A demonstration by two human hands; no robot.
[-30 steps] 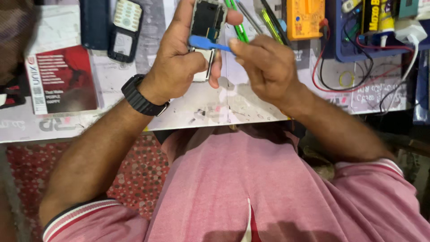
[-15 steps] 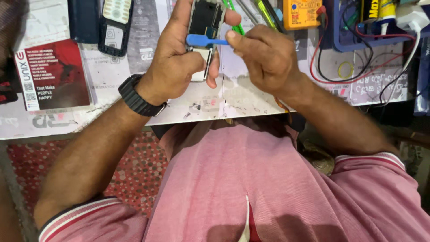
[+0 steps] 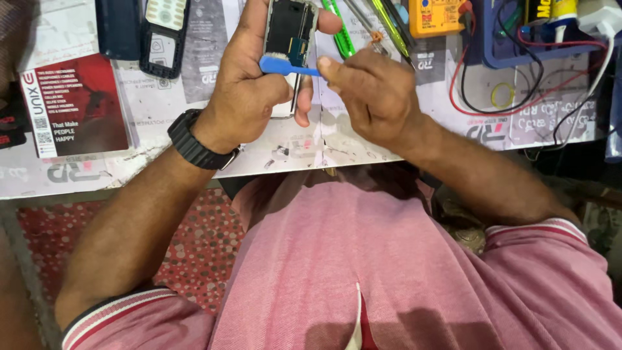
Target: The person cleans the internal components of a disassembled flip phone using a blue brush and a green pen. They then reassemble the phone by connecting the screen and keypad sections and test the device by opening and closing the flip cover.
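Item: opened phone (image 3: 289,39), gripped in my left hand (image 3: 256,84) above the bench, as before. My right hand (image 3: 372,94) fingers stay pinched on blue brush (image 3: 285,66), bristles touching the phone. Blue tray (image 3: 518,39): wires.

Far left on your bench: red rectangular card (image 3: 78,104) with white side strip and printed codes | top left: detached dark keypad panel (image 3: 163,35), pale keys, small blank screen window | top centre-right: orange multimeter (image 3: 435,16), partly cut off | top right: yellow-labelled tube (image 3: 551,11) in the blue tray (image 3: 483,48)
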